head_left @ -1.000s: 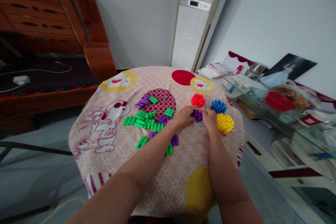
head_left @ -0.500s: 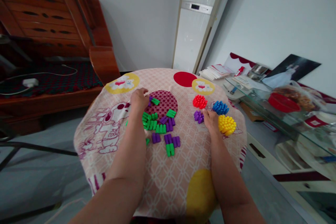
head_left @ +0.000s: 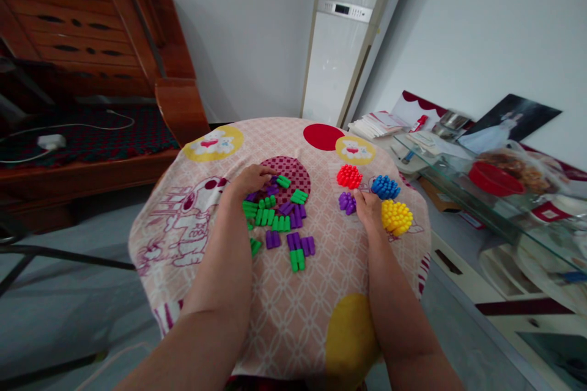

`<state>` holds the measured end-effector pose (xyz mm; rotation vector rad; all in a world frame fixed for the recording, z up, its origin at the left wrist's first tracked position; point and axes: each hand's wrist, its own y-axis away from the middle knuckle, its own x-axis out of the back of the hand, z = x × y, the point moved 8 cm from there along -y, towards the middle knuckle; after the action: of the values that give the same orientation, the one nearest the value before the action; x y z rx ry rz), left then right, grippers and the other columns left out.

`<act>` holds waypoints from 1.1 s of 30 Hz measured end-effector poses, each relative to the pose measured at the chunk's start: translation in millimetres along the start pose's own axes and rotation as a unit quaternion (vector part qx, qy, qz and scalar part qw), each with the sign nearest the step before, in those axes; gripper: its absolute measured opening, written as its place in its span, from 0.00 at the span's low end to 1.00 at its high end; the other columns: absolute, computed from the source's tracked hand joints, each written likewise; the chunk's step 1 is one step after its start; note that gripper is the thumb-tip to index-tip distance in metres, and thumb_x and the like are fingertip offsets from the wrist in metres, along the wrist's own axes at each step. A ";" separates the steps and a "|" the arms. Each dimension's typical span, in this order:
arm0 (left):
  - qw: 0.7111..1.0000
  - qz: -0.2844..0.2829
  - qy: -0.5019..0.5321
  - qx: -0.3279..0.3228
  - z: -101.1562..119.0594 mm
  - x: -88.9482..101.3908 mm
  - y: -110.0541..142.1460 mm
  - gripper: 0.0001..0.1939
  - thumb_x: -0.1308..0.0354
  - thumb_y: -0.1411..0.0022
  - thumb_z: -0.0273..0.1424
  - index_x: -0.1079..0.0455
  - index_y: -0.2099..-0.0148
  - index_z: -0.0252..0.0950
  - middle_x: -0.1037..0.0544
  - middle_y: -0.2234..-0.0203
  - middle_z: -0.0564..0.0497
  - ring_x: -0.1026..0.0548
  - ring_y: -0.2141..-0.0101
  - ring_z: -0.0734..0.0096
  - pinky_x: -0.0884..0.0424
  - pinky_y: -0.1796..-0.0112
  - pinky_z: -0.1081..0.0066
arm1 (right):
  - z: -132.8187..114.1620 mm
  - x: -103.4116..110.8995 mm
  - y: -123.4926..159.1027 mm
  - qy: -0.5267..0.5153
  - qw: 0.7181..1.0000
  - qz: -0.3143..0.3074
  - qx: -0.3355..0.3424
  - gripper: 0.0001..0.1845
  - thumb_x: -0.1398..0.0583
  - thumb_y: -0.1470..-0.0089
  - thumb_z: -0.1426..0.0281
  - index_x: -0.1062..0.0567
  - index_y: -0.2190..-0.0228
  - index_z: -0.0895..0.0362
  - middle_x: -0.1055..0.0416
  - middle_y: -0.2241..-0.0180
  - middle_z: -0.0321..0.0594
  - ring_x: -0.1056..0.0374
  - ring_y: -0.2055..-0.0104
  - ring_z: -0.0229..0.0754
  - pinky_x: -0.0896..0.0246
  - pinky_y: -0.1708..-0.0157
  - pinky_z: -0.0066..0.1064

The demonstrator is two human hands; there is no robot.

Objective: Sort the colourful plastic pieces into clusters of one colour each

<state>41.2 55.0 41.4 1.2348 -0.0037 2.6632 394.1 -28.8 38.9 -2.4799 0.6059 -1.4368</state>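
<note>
My left hand [head_left: 251, 181] reaches over the left part of the loose plastic blocks, its fingers stretched out and touching purple blocks [head_left: 272, 186]. Just right of the fingertips lies a green block [head_left: 284, 181]. More green blocks [head_left: 265, 217] and purple blocks [head_left: 298, 215] are scattered toward me; my wrist and forearm cover some. My right hand [head_left: 368, 206] rests on the cloth with curled fingers; whatever may be inside is hidden. It sits between a purple pile [head_left: 347, 203] and a yellow pile [head_left: 397, 217], below a red pile [head_left: 349, 176] and a blue pile [head_left: 385, 187].
A patterned cloth [head_left: 284, 324] covers the round table. A glass-topped cabinet [head_left: 486, 201] stands close on the right, carrying papers, a red bowl [head_left: 495, 178] and a plastic bag. A wooden bench [head_left: 181, 110] is at the left, a tall white appliance [head_left: 337, 61] behind.
My left hand has come down and slightly nearer me, onto the blocks. The purple and green blocks at its fingertips have shifted right. My right hand has stayed in place.
</note>
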 end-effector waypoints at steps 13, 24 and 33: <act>0.991 -0.062 -0.097 -0.068 37.9 -17.1 11.6 0.16 0.34 0.57 0.27 0.19 0.61 0.39 0.18 0.70 0.53 0.23 0.67 0.67 0.30 0.67 0.75 | 2.6 -1.6 -1.9 0.000 1.000 -0.005 -0.010 0.29 0.52 0.38 0.55 0.26 0.81 0.57 0.30 0.80 0.43 0.40 0.75 0.40 0.53 0.73 0.31; 0.981 -0.024 -0.169 -0.093 58.4 -26.5 10.1 0.05 0.38 0.53 0.27 0.21 0.73 0.40 0.24 0.82 0.53 0.25 0.71 0.66 0.31 0.67 0.72 | 3.4 -0.6 -0.2 -0.012 1.000 -0.008 -0.020 0.30 0.53 0.37 0.55 0.27 0.81 0.56 0.29 0.79 0.44 0.37 0.74 0.43 0.52 0.73 0.32; 0.972 -0.046 0.010 -0.228 139.4 -69.6 26.0 0.14 0.42 0.47 0.25 0.21 0.57 0.33 0.18 0.69 0.50 0.23 0.68 0.71 0.31 0.66 0.75 | 7.3 -4.8 -2.1 -0.018 0.999 -0.018 -0.024 0.31 0.53 0.36 0.55 0.19 0.72 0.60 0.24 0.73 0.49 0.30 0.68 0.47 0.45 0.69 0.32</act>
<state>185.3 4.3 81.6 1.0259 -0.5118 2.4034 398.8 -24.9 32.3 -2.5606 0.5968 -1.4029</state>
